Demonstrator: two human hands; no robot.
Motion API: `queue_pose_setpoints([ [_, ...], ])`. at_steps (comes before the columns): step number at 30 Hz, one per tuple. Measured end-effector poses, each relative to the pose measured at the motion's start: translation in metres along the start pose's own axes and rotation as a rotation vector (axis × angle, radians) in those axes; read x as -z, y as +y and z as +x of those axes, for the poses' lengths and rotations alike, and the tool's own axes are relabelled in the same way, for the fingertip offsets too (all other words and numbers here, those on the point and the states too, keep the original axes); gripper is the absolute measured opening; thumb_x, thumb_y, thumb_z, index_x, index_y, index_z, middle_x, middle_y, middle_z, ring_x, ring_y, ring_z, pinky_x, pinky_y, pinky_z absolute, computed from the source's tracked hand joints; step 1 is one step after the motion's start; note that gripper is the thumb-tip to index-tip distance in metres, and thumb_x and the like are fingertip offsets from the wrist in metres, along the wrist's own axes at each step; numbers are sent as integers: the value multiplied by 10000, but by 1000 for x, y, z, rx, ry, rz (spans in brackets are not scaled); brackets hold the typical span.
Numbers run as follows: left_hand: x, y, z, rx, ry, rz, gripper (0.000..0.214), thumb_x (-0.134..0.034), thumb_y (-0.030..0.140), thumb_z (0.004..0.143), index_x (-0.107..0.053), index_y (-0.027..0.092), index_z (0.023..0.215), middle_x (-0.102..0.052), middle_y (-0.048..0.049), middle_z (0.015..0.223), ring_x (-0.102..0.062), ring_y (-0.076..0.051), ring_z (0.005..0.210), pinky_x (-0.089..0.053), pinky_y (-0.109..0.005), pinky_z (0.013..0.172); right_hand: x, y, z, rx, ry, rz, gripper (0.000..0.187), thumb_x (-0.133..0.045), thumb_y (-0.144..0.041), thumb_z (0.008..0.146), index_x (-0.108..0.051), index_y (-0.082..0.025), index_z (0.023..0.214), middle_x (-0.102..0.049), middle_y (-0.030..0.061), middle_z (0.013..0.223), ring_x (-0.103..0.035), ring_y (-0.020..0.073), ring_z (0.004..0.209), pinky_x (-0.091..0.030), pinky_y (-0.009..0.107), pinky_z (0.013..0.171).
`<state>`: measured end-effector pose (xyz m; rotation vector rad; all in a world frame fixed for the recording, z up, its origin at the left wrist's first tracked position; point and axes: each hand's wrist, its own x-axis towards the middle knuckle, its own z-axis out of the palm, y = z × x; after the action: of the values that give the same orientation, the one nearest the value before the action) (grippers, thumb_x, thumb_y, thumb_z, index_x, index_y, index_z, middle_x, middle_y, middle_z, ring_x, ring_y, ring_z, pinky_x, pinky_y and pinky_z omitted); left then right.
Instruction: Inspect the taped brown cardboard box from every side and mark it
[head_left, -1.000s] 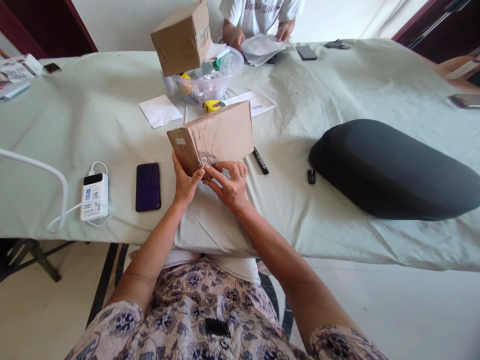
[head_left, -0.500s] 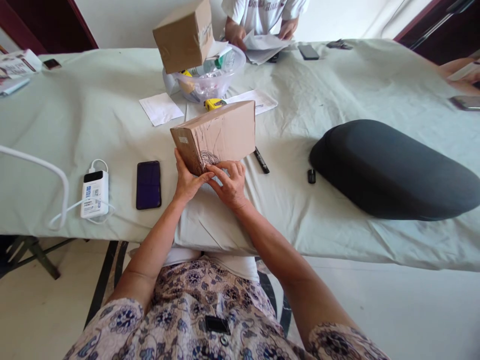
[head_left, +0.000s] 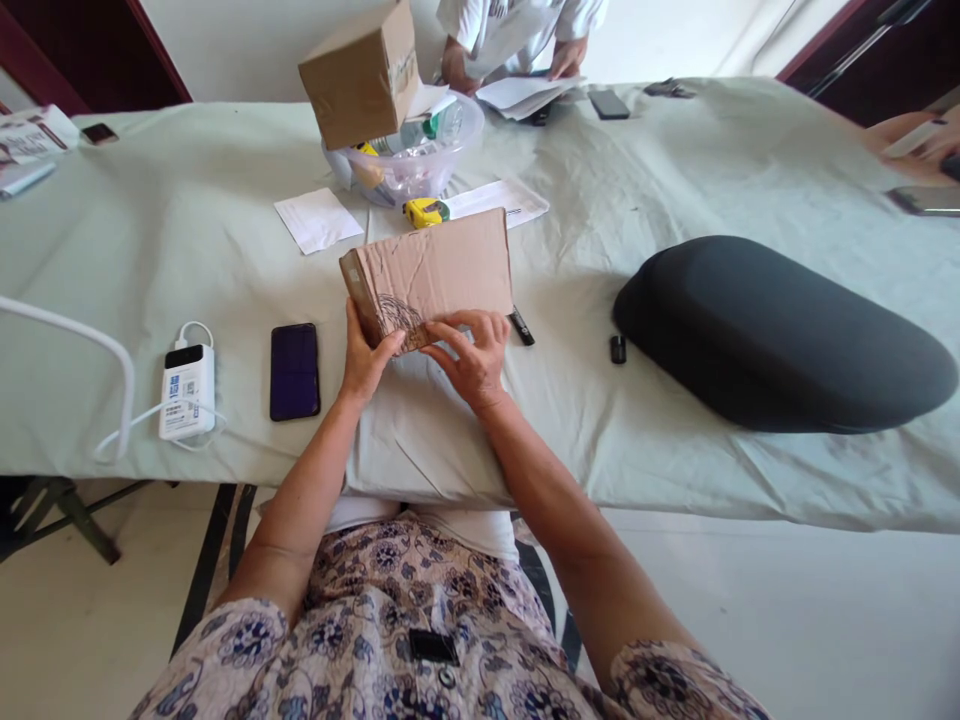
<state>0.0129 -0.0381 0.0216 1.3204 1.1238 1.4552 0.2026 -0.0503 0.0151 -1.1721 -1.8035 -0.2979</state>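
The cardboard box (head_left: 442, 275) is at the centre of the frame, tilted so that one broad, creased face looks up toward the wearer. Its long axis runs from left to right, the right end a little higher in the picture. Black scribbles mark the lower left part of that face, right between the two hands. Most of the box lies beyond the grip, up and to the right, since both hands are at its near lower edge.

The left hand (head_left: 367, 360) has the nearer hold on the left end: fingers behind the narrow side, thumb over the bottom corner, closed around the cardboard. The right hand (head_left: 477, 356) is bent inward, knuckles up, forefinger and thumb slightly parted at the lower edge; whether they pinch it or just touch it, I cannot tell. Both forearms come up from the bottom of the frame and converge on the box.

Just right of the box lies a black marker (head_left: 522, 329), partly hidden, with a small black cap (head_left: 618, 349) farther right. Above the box sits a yellow tape measure (head_left: 425, 212); at left lies a phone (head_left: 295, 372).
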Motion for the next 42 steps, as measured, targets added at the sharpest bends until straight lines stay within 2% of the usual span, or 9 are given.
queue_pose_setpoints([
  [4,6,12,6,-3,6,-75,870,-772,694,713,-541,231,1413,-614,-116,1428,-555,-320,1380,-430,-433,1190,10,26,4,-89,109,-45,399,-654,-653,885,-779,-323,1073,-666,80,1085,-599,248,1032,-425,464,992],
  [8,17,12,12,88,45,-104,812,-743,748,686,-610,254,1316,-666,-92,1321,-625,-306,1253,-542,-408,1016,19,47,9,-239,266,47,477,-653,-677,879,-771,-272,1099,-646,104,1151,-622,277,1099,-458,517,1018],
  [12,24,3,15,247,63,-144,809,-669,858,671,-666,239,1191,-683,-115,1263,-678,-279,1101,-566,-334,754,19,53,11,-410,325,297,482,-552,-661,949,-755,-225,985,-684,72,993,-668,215,968,-552,417,906],
  [16,22,3,15,262,40,-194,852,-610,903,689,-658,241,1224,-681,-133,1317,-679,-306,1154,-592,-392,816,13,48,8,-548,295,560,545,-469,-699,965,-704,-210,917,-659,21,809,-633,148,758,-552,309,742],
  [22,18,14,14,167,-62,-269,917,-561,943,689,-596,306,1347,-573,-114,1522,-552,-348,1407,-561,-487,1017,12,42,7,-494,303,512,551,-470,-739,942,-614,-215,853,-566,-7,746,-553,127,701,-492,266,681],
  [27,17,10,11,147,-104,-249,982,-610,940,650,-542,323,1411,-471,-123,1612,-475,-353,1479,-524,-512,1070,12,44,7,-529,278,532,528,-448,-720,958,-591,-221,859,-527,-17,753,-527,118,683,-474,262,683],
  [34,20,3,14,200,-5,-274,755,-589,812,779,-642,244,1275,-712,-145,1287,-685,-339,1211,-585,-478,949,5,42,7,-534,300,610,486,-562,-701,906,-641,-222,915,-582,-8,800,-560,121,720,-482,263,694],
  [38,24,8,17,235,-7,-303,738,-506,819,821,-651,249,1268,-724,-137,1244,-702,-353,1166,-613,-498,881,5,39,8,-489,246,601,464,-583,-663,914,-709,-238,1051,-684,37,958,-652,159,866,-533,294,754],
  [42,26,16,17,260,-31,-335,792,-446,861,830,-633,253,1300,-714,-150,1245,-704,-363,1141,-632,-496,816,9,38,10,-434,250,533,459,-581,-652,927,-743,-249,1076,-704,72,1044,-676,193,974,-561,329,780],
])
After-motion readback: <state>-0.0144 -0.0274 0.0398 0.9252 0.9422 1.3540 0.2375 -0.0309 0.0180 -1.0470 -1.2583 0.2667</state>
